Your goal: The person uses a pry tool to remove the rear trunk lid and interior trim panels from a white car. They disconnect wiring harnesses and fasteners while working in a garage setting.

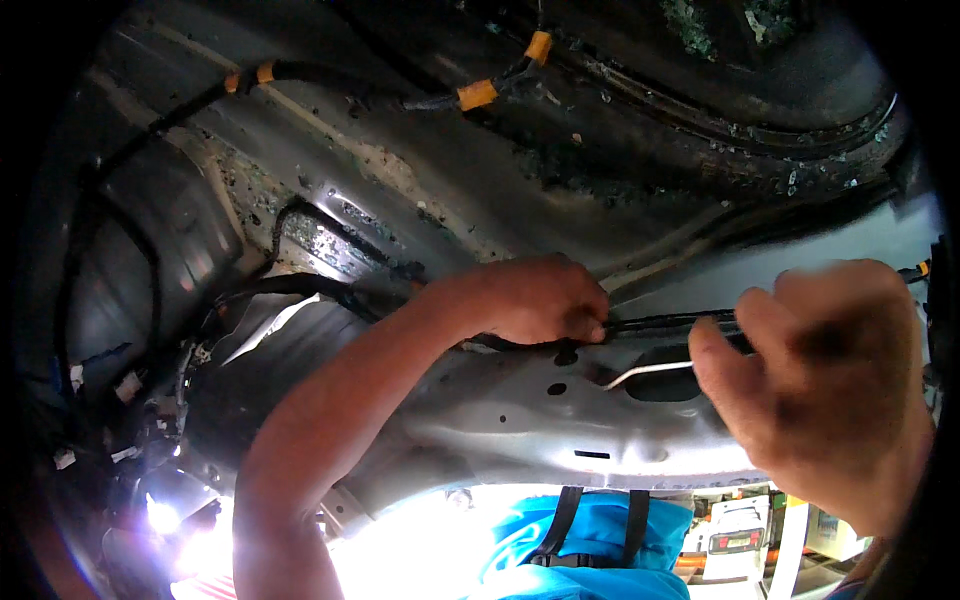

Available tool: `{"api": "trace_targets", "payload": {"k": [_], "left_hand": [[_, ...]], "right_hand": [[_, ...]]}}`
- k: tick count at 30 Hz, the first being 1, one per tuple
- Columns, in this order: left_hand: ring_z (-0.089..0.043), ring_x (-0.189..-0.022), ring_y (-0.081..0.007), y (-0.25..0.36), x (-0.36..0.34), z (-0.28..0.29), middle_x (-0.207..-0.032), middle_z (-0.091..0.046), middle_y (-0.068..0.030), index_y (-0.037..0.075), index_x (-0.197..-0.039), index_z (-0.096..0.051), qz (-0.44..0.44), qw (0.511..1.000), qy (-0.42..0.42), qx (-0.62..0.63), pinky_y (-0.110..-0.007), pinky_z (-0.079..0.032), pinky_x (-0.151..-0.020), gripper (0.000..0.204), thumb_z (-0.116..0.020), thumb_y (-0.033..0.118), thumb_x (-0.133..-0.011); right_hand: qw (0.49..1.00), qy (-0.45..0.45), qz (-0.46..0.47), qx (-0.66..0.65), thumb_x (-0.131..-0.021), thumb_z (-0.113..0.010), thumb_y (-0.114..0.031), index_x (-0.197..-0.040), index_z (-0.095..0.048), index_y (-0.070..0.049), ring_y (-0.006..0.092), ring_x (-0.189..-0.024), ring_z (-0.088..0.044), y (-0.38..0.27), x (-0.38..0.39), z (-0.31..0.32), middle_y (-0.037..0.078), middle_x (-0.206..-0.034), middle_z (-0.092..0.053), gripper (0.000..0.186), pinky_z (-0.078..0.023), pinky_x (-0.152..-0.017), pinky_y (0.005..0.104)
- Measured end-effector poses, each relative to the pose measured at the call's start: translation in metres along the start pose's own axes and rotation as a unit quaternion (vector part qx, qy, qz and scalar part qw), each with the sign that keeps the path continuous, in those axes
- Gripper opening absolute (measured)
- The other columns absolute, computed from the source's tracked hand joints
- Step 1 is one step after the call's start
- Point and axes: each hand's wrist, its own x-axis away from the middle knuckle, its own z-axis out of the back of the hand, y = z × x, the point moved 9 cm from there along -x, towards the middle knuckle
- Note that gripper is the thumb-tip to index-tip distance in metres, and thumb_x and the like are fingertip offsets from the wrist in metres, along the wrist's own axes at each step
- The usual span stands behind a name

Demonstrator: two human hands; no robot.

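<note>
Currently, the left hand [555, 300] closes around a black cable [665, 322] that runs along the silver metal panel [470, 430] toward the right hand [815, 370], whose curled fingers grip a thin pale rod [650, 369], its bent tip near an oval hole [662, 387]. Higher up hangs a dark cable with orange bands [477, 95]; below the panel shows blue fabric with black straps [638, 520].

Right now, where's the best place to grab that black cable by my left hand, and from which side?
Probably the exposed stretch of black cable just right of your left hand, pinched across its width from the near, lower side. It's thin and runs nearly straight sideways there, with no fingers over it; keep clear of the pale bent rod below it.
</note>
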Motion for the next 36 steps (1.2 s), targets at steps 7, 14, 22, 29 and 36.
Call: {"api": "trace_targets", "payload": {"k": [7, 14, 22, 29, 36], "left_hand": [[-0.066, -0.104, -0.0369, 0.001, 0.001, 0.002, -0.108, -0.071, -0.0177, 0.006, -0.117, -0.068, -0.001, 1.0, 0.008, 0.017, -0.046, -0.049, -0.088, 0.031, -0.063, 0.028, -0.096], [-0.066, -0.099, -0.0334, 0.004, 0.002, 0.011, -0.102, -0.071, -0.0168, 0.004, -0.109, -0.07, 0.016, 1.0, 0.011, 0.013, -0.043, -0.05, -0.086, 0.029, -0.064, 0.03, -0.096], [-0.066, -0.1, -0.035, 0.001, 0.008, 0.011, -0.102, -0.07, -0.0184, 0.004, -0.109, -0.071, 0.023, 0.996, 0.039, 0.073, -0.045, -0.049, -0.086, 0.028, -0.064, 0.028, -0.096], [-0.066, -0.098, -0.0341, 0.005, 0.009, 0.016, -0.101, -0.071, -0.0184, 0.003, -0.109, -0.07, 0.011, 0.998, 0.047, 0.028, -0.044, -0.05, -0.085, 0.029, -0.063, 0.029, -0.096], [-0.067, -0.092, -0.0325, 0.0, 0.003, 0.013, -0.097, -0.07, -0.0192, 0.001, -0.111, -0.068, -0.033, 0.997, 0.063, 0.029, -0.042, -0.05, -0.082, 0.031, -0.062, 0.029, -0.098]], "right_hand": [[0.995, -0.027, 0.061, -0.071, -0.067, -0.072, -0.018, -0.071, -0.064, -0.008, 0.0202, -0.062, -0.058, 0.002, -0.034, -0.002, 0.003, -0.062, -0.051, 0.013, -0.042, -0.057, 0.039], [0.998, -0.049, 0.014, -0.035, -0.073, -0.069, -0.012, -0.065, -0.06, -0.005, 0.0182, -0.052, -0.051, -0.023, -0.04, 0.011, 0.004, -0.058, -0.049, 0.014, -0.04, -0.053, 0.0367], [1.0, 0.004, 0.021, -0.022, -0.067, -0.068, -0.016, -0.069, -0.062, -0.005, 0.02, -0.061, -0.055, -0.024, -0.032, 0.007, 0.005, -0.066, -0.054, 0.013, -0.04, -0.053, 0.0378], [0.998, -0.025, 0.044, -0.025, -0.064, -0.067, -0.019, -0.077, -0.064, -0.001, 0.0212, -0.061, -0.054, -0.027, -0.037, 0.006, 0.007, -0.067, -0.051, 0.022, -0.04, -0.053, 0.0379], [0.997, -0.027, -0.064, 0.025, -0.074, -0.068, -0.017, -0.105, -0.064, 0.005, 0.021, -0.06, -0.05, -0.04, 0.008, -0.008, 0.008, -0.072, -0.046, 0.038, -0.038, -0.05, 0.0365]]}}
